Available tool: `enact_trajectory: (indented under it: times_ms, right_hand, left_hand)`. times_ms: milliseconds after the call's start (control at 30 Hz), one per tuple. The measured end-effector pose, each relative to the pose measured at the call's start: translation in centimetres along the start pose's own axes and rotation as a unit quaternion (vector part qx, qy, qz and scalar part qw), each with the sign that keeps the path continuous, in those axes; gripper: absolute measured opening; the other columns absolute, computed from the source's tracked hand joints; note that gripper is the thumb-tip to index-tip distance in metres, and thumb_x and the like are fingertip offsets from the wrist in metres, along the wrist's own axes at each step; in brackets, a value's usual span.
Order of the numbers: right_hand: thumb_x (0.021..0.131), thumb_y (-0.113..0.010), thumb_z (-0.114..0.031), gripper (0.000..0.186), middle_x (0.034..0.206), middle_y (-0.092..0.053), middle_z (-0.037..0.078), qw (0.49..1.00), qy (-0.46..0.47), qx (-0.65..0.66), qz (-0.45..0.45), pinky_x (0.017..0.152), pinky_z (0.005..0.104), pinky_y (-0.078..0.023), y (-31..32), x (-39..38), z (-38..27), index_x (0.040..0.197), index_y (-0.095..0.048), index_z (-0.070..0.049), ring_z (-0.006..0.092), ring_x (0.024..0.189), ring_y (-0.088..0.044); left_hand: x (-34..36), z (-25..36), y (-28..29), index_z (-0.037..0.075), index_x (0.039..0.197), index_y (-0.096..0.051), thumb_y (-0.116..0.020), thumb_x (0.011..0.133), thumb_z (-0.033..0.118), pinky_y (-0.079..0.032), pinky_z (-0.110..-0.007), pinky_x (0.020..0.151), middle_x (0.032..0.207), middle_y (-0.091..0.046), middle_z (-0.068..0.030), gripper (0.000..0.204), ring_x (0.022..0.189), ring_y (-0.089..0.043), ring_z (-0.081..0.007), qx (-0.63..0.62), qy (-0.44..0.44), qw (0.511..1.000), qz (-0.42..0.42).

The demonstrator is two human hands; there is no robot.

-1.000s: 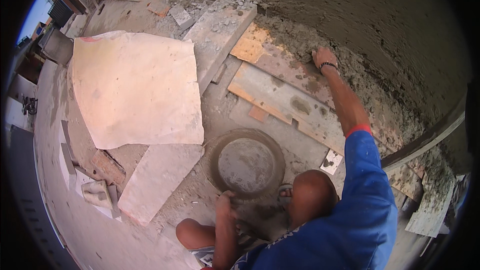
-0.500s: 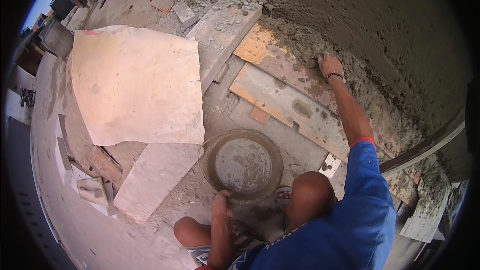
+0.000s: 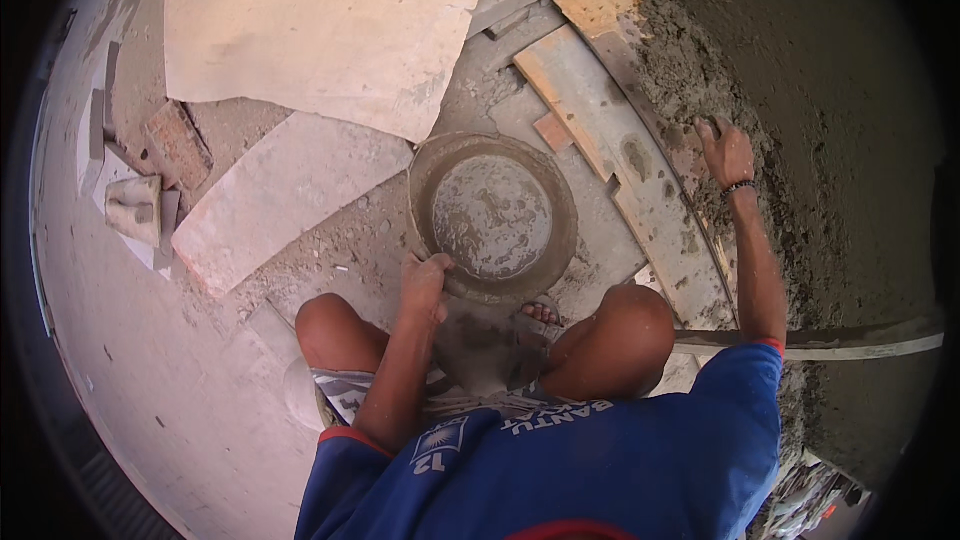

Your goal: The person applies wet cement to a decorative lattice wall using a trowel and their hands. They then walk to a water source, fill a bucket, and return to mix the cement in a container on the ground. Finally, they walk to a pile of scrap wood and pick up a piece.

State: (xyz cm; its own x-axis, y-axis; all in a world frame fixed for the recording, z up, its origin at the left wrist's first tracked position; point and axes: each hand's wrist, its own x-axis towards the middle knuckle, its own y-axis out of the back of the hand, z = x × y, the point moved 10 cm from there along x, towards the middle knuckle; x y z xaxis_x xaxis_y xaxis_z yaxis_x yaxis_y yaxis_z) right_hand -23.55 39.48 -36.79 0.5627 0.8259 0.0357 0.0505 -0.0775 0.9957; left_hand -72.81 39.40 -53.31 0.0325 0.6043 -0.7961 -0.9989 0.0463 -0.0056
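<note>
Basin (image 3: 563, 220), one round and muddy one, is sitting on the ground just past two bare knees (image 3: 635, 330). From far away I am seeing its brown-grey sides, and wet grey mix (image 3: 492, 217) is filling its middle. One left hand (image 3: 424, 285) is gripping its near left edge, fingers curling in. One pale slab (image 3: 300, 180) is lying just left of it, and two long, dirty boards (image 3: 590, 100) are lying to its right. One right hand (image 3: 727, 150) is reaching by the farther board; its fingers are bending halfway, and I cannot tell whether they are holding anything. One big pale sheet (image 3: 320, 20) is lying farther off. One dark grey wall (image 3: 850, 90) is standing on the right.
</note>
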Motion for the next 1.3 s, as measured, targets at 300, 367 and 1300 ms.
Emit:
enact_trajectory:
  times_ms: [300, 367, 1300]
  right_hand:
    - [0.073, -0.054, -0.022, 0.026, 0.078, -0.058, 0.019, 0.937, 0.301, 0.039, -0.172, 0.069, 0.0418, -0.047, -2.1, -10.2, -17.4, 0.090, -0.060, -0.002, 0.0336, 0.077, -0.059]
    - [0.074, -0.055, -0.020, 0.025, 0.081, -0.055, 0.018, 0.904, 0.380, -0.023, -0.193, 0.068, 0.0422, -0.046, -4.0, -12.6, -20.5, 0.091, -0.057, -0.003, 0.0338, 0.079, -0.057]
    - [0.073, -0.054, -0.007, 0.016, 0.082, -0.061, 0.022, 0.775, 0.495, -0.200, -0.339, 0.066, 0.0400, -0.052, -11.2, -17.1, -28.0, 0.083, -0.064, 0.000, 0.0333, 0.077, -0.063]
  left_hand:
    - [-0.3, 0.0, -0.8, -0.004, 0.101, -0.050, -0.052, 0.067, -0.007, -0.046, -0.030, 0.068, 0.089, -0.058, -0.0108, 0.034, 0.078, -0.056, -0.0198, -0.099, -0.028, 0.994, -0.029]
    - [0.2, -0.6, -0.9, -0.004, 0.100, -0.050, -0.052, 0.067, -0.007, -0.046, -0.030, 0.065, 0.087, -0.058, -0.0106, 0.034, 0.077, -0.056, -0.0198, -0.093, -0.030, 0.995, -0.037]
    - [1.0, 1.0, 0.5, -0.003, 0.096, -0.054, -0.050, 0.065, -0.004, -0.044, -0.030, 0.061, 0.081, -0.057, -0.0089, 0.031, 0.070, -0.055, -0.0186, -0.156, -0.058, 0.986, -0.016]
